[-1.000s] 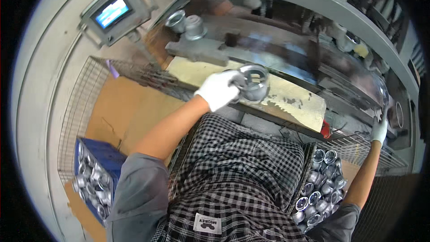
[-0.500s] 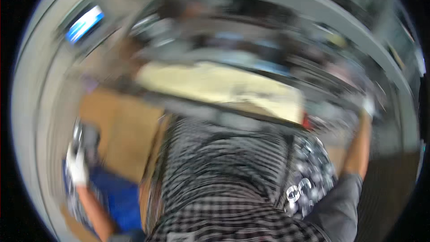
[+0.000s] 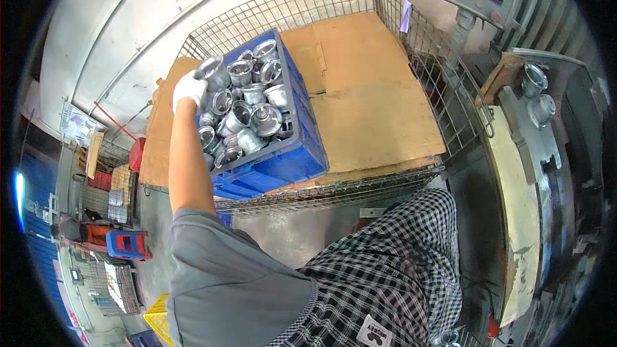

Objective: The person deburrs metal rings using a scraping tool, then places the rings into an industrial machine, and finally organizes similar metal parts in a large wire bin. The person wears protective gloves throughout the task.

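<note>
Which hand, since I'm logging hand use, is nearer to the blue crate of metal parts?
Left: the left hand is at the left side of the blue crate, holding a metal part; the right hand is out of view.

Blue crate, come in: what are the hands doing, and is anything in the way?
Left hand at a metal cup, grip unclear. Right hand out of view. Metal cup at left of crate; other cups crowd beside it.

I've got 1 shiny silver-grey metal cup, flange-rimmed and tilted, in the gloved left hand at the pile's left side. The other metal cups, same finish, lie heaped at mixed angles in the blue crate, several mouths up.
</note>
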Demonstrator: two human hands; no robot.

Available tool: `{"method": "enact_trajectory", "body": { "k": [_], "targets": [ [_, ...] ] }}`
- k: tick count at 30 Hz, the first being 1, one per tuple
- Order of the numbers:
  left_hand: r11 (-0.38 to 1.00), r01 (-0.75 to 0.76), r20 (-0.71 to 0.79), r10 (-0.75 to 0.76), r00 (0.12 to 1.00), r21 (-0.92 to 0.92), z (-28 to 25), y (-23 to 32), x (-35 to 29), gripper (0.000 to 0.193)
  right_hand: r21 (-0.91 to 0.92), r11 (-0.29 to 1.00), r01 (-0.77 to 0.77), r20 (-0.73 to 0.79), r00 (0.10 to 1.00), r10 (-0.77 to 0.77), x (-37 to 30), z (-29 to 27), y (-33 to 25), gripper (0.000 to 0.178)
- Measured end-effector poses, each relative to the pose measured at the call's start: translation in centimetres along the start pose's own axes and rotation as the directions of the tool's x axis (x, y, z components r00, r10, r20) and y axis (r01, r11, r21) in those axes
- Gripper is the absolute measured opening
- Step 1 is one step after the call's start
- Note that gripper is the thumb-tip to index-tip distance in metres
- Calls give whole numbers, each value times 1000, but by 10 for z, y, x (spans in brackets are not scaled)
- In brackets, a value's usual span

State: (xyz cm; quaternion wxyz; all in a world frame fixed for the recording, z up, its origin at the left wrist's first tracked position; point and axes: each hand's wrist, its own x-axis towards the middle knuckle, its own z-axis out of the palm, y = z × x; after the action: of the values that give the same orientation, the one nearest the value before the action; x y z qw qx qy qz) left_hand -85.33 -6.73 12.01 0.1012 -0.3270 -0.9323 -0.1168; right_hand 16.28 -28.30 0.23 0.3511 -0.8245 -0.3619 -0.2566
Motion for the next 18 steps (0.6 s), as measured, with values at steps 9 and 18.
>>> {"method": "enact_trajectory", "body": {
  "k": [9,18],
  "targets": [
    [979,67,61,-80,995,195,45,1,26,59,123,987,-98,668,744,-9,-32,35,-107,41],
    [268,-471,-85,793,604,-841,55,346,-236,70,164,974,158,678,698,-228,-52,40,-181,34]
  ]
}}
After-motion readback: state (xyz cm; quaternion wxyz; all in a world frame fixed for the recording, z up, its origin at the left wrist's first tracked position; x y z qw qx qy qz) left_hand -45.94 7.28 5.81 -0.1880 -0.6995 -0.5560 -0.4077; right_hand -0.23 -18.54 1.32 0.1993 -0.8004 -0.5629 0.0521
